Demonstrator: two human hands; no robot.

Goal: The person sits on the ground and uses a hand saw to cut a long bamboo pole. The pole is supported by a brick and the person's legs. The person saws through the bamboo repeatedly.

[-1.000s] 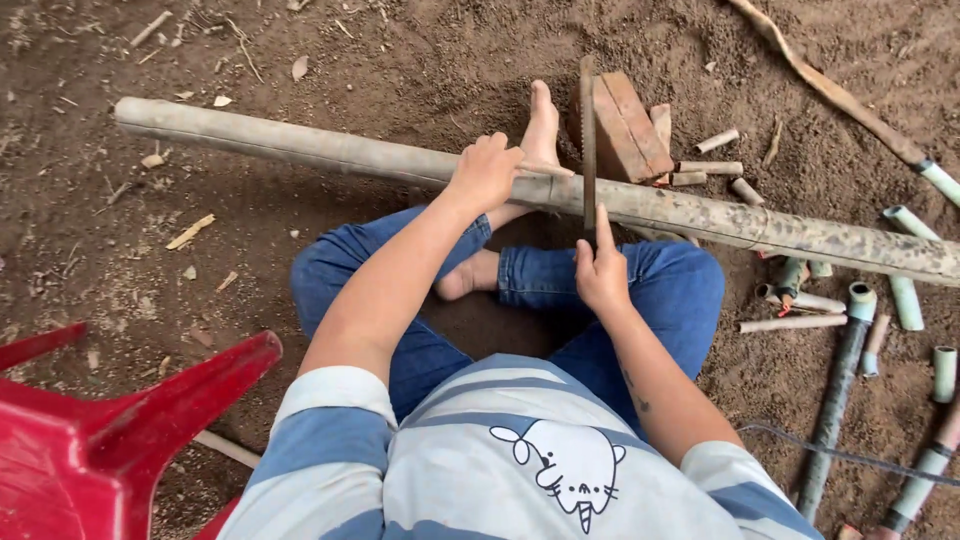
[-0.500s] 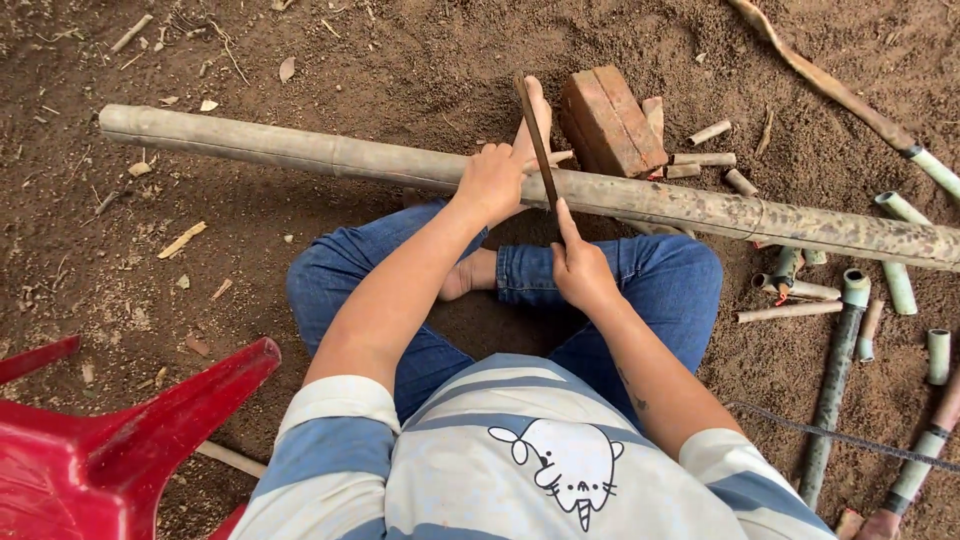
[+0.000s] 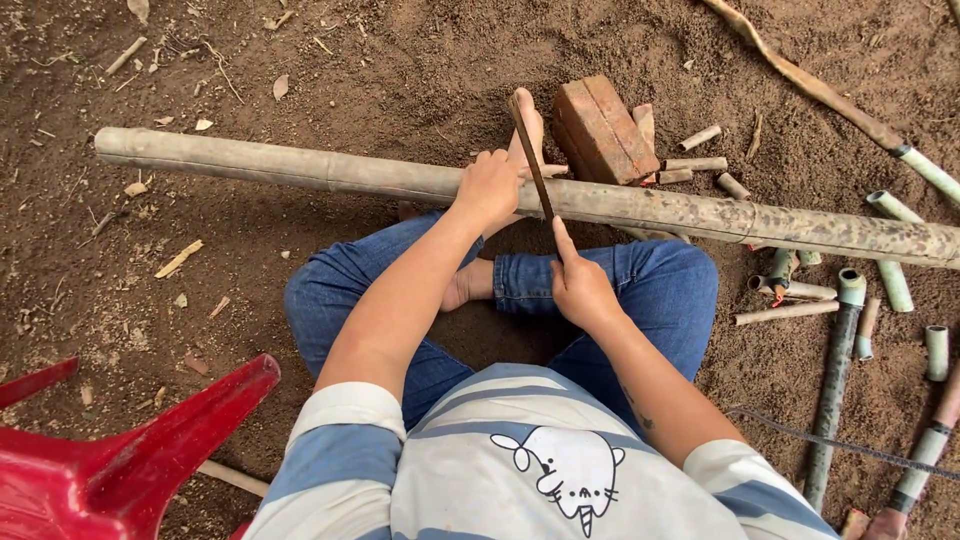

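Head view, looking straight down at bare brown dirt ground [image 3: 330, 60] littered with chips and dry leaves. Largest piece by far – long bamboo pole [image 3: 300, 172], lying across the dirt from far left to the right edge, mottled toward its right end, resting over the crossed legs in blue jeans [image 3: 650, 285]. Bare foot [image 3: 527, 130] poking out just beyond the pole. Red plastic chair [image 3: 120, 460] at lower left, tipped, one leg pointing toward the knee. Striped blue and grey shirt [image 3: 520, 450] filling the bottom edge. Slim bamboo stem [image 3: 832, 385] and other cut lengths to the right, lying near one another, well apart from both hands. Reddish wooden block [image 3: 603, 128] just behind the pole, short cut bamboo pieces [image 3: 698, 163] beside it. Left hand [image 3: 487, 188] pressed down on top of the pole, fingers curled over it, holding it in place. Right hand [image 3: 582, 288] closed around the handle end of a thin dark blade [image 3: 530, 150] – forefinger stretched along it; blade tilted, crossing the pole just right of the left hand, tip up near the foot. Whether the edge bites into the pole: cannot tell.
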